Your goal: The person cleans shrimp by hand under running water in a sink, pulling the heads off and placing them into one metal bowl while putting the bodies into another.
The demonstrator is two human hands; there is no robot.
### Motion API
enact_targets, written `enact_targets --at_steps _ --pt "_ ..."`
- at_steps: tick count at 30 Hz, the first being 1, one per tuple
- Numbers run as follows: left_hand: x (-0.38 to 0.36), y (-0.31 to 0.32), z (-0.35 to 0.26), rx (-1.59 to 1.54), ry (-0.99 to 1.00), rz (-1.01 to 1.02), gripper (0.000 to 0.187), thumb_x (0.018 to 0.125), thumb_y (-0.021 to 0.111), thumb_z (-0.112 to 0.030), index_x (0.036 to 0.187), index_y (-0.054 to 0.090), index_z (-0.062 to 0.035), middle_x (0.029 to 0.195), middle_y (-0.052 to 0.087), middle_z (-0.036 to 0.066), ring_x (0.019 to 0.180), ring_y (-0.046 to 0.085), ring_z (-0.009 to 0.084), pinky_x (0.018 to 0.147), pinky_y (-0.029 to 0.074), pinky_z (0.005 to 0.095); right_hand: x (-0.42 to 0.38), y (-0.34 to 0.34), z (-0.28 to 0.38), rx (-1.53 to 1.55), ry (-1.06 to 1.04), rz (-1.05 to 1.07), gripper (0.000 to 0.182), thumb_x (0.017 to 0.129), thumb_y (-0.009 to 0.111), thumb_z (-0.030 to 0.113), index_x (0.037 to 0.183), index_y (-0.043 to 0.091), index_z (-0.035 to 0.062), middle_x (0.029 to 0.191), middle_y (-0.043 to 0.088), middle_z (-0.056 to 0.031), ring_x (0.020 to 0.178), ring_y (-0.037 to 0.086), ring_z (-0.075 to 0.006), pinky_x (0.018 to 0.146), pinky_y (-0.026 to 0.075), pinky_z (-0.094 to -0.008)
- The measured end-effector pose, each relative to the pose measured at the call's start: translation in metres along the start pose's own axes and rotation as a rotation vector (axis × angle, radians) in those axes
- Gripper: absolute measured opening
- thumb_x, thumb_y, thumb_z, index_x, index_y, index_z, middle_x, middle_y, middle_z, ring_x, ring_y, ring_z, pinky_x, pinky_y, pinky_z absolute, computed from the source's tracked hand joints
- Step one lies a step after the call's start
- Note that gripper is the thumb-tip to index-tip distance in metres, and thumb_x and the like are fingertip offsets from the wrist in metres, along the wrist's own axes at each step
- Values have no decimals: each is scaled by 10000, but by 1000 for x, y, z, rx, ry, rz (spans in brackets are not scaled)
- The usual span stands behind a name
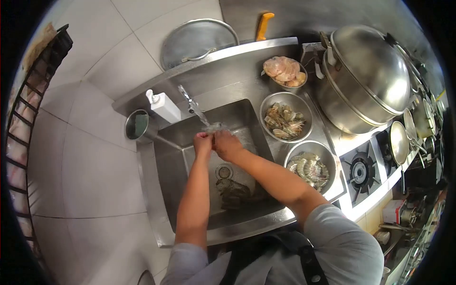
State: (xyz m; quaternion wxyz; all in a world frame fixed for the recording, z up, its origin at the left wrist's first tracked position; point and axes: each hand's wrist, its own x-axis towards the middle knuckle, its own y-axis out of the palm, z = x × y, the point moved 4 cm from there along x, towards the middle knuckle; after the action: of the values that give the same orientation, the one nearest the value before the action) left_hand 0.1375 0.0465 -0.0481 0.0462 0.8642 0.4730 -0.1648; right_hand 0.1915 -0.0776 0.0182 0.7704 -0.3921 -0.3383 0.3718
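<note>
My left hand and my right hand meet over the sink, just below the running tap. Fingers of both hands are closed together on a small pale thing that looks like a shrimp, mostly hidden by the fingers and splashing water. Beneath my wrists, a dark greyish heap of what look like shrimp lies near the drain. To the right, a metal bowl holds shrimp heads and shells. A nearer bowl contains greyish shrimp.
A white pump bottle and a metal cup stand left of the tap. Behind the bowls is a bowl of raw meat. A large steamer pot and a gas burner are at right. An orange handle shows behind the sink.
</note>
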Motion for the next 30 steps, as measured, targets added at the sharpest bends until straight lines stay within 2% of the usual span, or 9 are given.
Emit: enact_targets --at_steps 8,10,11,13,16,18,20,23,30 --pt "-30 -45 -40 75 115 -58 408 759 770 -187 1048 538 -16 877 612 117 706 630 183 548 521 325 30 4 10 398 -141 398 281 846 504 126 1101 528 11 981 605 -245 936 602 -352 787 474 -436" --pt "-54 -43 -74 956 1056 -406 396 777 737 -171 1110 559 -53 952 610 138 872 620 238 716 515 373 37 51 -15 429 -154 361 296 858 500 140 1121 527 7 971 611 -243 915 607 -347 779 472 -430" --pt "-49 -46 -70 956 1055 -407 396 777 737 -171 1110 559 -53 952 610 138 872 620 238 716 515 373 39 53 -16 460 -159 323 313 869 495 155 1141 526 4 961 618 -241 894 612 -342 771 469 -424" --pt "-29 -39 -54 695 825 233 374 787 708 -158 1134 592 -80 1034 605 145 977 588 270 823 470 356 39 35 -17 521 -148 377 337 877 501 170 1173 520 9 971 621 -229 899 612 -331 776 469 -414" --pt "-40 -36 -66 557 560 336 284 821 658 -130 1095 632 -59 1105 632 122 1051 584 237 921 430 346 53 24 -22 646 -63 536 342 900 509 223 1144 537 -15 1031 612 -227 976 587 -358 832 457 -422" --pt "-37 -35 -67 570 577 337 286 825 657 -131 1099 632 -55 1071 648 125 1013 599 220 891 441 336 54 29 -28 709 16 641 351 916 511 260 1084 560 -44 1082 601 -236 1048 561 -398 883 446 -441" --pt "-30 -33 -61 580 595 337 288 828 656 -132 1104 632 -50 1038 663 129 976 614 203 861 452 327 57 21 -25 523 -316 330 334 919 518 288 1015 572 -27 1008 626 -213 977 585 -403 826 468 -446" --pt "-20 -30 -54 636 476 301 281 842 653 -144 1092 629 -19 953 682 109 871 633 177 798 472 304 58 17 -22 171 -192 452 317 914 529 292 1013 582 -5 967 632 -208 932 592 -413 789 477 -450" --pt "2 -24 -51 478 348 196 293 869 647 -198 1072 633 13 903 669 64 787 614 139 730 474 294 61 16 -24 294 -162 261 267 907 529 252 1061 555 36 1000 613 -219 960 576 -392 781 457 -457"
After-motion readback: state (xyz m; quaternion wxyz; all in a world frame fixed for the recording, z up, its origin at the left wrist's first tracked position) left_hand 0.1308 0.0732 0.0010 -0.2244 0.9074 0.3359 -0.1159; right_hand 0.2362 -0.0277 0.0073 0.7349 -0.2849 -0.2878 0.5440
